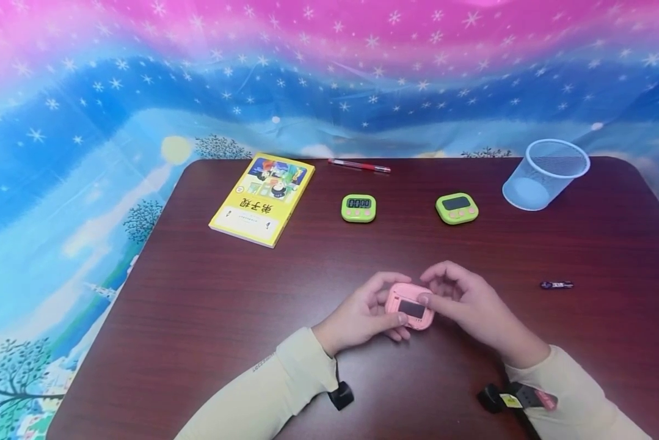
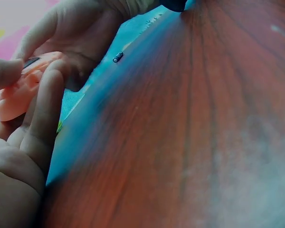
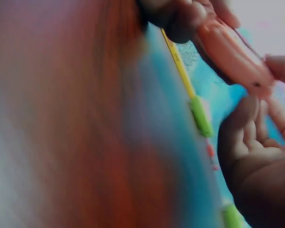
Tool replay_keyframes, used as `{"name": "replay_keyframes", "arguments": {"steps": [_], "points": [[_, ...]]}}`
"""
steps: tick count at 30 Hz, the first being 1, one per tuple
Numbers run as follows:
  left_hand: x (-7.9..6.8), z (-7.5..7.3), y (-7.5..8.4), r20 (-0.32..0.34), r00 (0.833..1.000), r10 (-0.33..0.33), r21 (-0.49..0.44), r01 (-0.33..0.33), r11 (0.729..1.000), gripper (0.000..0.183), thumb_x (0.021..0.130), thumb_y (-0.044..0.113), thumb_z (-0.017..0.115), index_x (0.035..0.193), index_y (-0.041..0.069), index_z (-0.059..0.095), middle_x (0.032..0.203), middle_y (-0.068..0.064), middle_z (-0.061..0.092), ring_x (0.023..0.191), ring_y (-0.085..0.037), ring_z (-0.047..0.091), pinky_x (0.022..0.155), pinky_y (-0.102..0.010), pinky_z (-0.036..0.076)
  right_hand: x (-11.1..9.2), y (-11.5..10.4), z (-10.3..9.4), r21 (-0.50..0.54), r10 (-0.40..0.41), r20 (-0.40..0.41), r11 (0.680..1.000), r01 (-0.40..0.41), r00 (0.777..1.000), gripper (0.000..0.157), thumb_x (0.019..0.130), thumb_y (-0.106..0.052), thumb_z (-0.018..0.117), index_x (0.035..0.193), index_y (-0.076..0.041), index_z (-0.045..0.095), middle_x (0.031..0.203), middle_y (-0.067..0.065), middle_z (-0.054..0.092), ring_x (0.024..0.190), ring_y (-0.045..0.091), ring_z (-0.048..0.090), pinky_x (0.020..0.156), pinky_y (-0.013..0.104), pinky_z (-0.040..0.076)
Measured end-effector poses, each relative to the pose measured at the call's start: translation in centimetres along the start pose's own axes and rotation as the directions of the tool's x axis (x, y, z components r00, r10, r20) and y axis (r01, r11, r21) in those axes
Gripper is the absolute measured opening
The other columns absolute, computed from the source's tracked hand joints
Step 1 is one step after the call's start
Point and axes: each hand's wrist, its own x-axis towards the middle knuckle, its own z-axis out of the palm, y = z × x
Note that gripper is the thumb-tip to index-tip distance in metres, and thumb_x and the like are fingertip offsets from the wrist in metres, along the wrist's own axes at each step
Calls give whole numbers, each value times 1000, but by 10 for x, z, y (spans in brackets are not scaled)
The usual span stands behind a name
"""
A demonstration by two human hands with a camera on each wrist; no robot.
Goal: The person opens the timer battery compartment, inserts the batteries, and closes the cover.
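Note:
A pink timer [image 1: 399, 293] with a dark rectangle on its upward face is held above the front middle of the table. My left hand [image 1: 359, 316] grips its left side, the thumb on the face and the fingers around the edge and beneath. The right hand [image 1: 474, 308] pinches the right corner, thumb on top, with its index finger bent near the upper edge. In the left wrist view the pink timer [image 2: 12, 102] sits between both hands. The right wrist view shows the pink timer [image 3: 232, 54] edge-on, with the right hand's [image 3: 263, 175] fingertips touching its end.
Farther back lie two green timers [image 1: 358, 208], a yellow book [image 1: 260, 201] and a red pen [image 1: 359, 165]. A light blue mesh pen holder [image 1: 543, 174] is at the back right. One small dark elongated item [image 1: 556, 285] rests right of my hands on the brown table [image 1: 197, 318].

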Motion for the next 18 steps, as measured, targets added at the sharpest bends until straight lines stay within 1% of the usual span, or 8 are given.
{"name": "replay_keyframes", "arguments": {"steps": [1,3,5,8,11,14,16,18], "points": [[0,0,0,-11,1000,9,-1,-9,1000,57,96,-11,57,145,7,35,115,-39,59,73,-15,71,68,-40,63,0,2,2,75,39,19,996,-41,999,16,94,-6,69,107,-2,62,83,2,62,64,12,59,55,25,53],[-1,0,0,-32,999,19,-12,-20,1000,52,98,-8,56,144,8,37,114,-40,59,73,-16,70,68,-39,63,0,5,7,220,114,46,968,-121,992,15,99,-7,63,108,4,58,79,4,62,58,13,58,50,28,53],[-1,-1,0,-46,999,18,-31,-19,999,46,101,-3,53,143,8,37,114,-41,58,73,-17,70,67,-36,62,0,7,13,275,141,35,950,-145,989,13,100,-9,61,103,4,59,73,3,61,54,13,56,48,28,52],[-1,-1,0,-64,998,3,-49,-7,999,39,107,11,48,143,8,36,118,-40,56,72,-17,70,66,-33,62,0,8,20,247,130,-38,962,-117,991,13,99,-9,64,94,2,60,64,0,57,52,14,53,47,28,49],[-1,-2,0,-83,997,-12,-36,9,999,40,109,24,44,145,7,40,117,-38,59,71,-18,70,65,-33,62,-1,6,24,181,111,-106,979,-90,988,11,96,-10,69,92,-1,62,61,0,56,52,14,52,46,29,47],[0,-1,-1,-105,994,-27,-7,26,1000,43,109,32,44,143,7,49,109,-35,65,70,-18,70,65,-35,62,-1,3,26,138,101,-130,987,-83,986,10,94,-11,71,93,-3,65,63,1,57,54,13,52,46,27,46],[1,0,-1,-117,993,-28,2,28,1000,42,109,34,44,139,7,54,103,-35,67,69,-18,70,64,-36,62,-2,2,27,126,99,-138,989,-82,985,10,94,-12,72,95,-3,67,65,1,58,55,13,53,48,25,46],[2,2,-2,-132,991,-27,8,28,1000,42,108,35,45,137,8,56,102,-34,68,68,-18,70,64,-36,62,-3,2,28,122,99,-153,989,-80,983,10,93,-12,73,97,-4,69,66,0,58,56,12,54,48,24,46]]}}
